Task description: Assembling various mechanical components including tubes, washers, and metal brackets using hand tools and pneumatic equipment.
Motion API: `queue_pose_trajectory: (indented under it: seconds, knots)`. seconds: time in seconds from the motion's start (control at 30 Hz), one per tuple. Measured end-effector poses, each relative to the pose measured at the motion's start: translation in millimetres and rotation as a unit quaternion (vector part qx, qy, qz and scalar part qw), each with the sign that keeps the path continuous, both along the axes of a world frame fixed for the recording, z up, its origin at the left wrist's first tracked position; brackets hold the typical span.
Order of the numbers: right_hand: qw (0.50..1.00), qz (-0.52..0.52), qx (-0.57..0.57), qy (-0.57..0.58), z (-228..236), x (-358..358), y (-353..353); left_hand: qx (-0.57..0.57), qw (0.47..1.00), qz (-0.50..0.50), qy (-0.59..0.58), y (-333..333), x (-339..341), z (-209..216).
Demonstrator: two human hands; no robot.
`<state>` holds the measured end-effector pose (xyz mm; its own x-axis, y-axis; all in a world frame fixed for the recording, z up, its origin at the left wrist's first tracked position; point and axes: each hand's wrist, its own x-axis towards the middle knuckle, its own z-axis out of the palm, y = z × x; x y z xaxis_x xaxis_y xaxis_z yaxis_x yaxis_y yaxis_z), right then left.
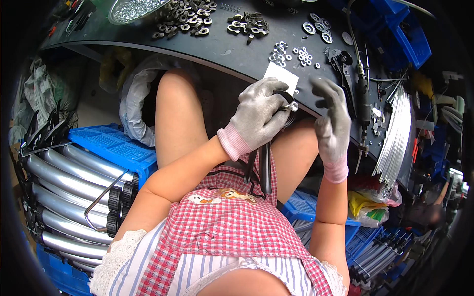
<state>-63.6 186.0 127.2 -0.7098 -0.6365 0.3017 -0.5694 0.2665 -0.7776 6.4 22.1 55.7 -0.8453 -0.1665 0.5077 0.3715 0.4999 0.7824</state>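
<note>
Over my lap, my left hand [261,113], in a grey-coated glove with a pink cuff, is closed around a black part with a shiny round metal end [295,106] that sticks out by the thumb. Most of that part is hidden in the fingers. Dark bars [265,167] hang below the hand; whether they belong to it I cannot tell. My right hand [333,128], gloved alike, is raised beside the table edge, fingers apart and slightly bent, holding nothing visible. Just beyond the left fingers lies a white card [281,77] at the edge of the dark table [217,54].
On the table are small washers [305,55], nuts [280,53], larger discs [323,29], dark metal brackets [190,17] and a hanging air tool [364,93]. Thin rods [395,133] lie at right. Blue crates [116,148] with silver curved tubes [74,172] stand at left.
</note>
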Motion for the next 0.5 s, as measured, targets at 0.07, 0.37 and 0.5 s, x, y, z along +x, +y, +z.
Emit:
queue_pose_trajectory:
  seconds: [0.07,0.37,0.5]
  knots:
    - [0.994,0.034,-0.104,-0.019,7,11,-14,0.0,1.0,-0.002,0.001,-1,0,-1]
    - [0.989,0.002,0.071,0.129,4,10,-22,-0.017,1.0,0.001,0.01,-1,-1,-2]
    - [0.978,0.035,0.138,0.154,24,3,-27,-0.011,1.0,-0.003,0.02,-2,-3,-5]
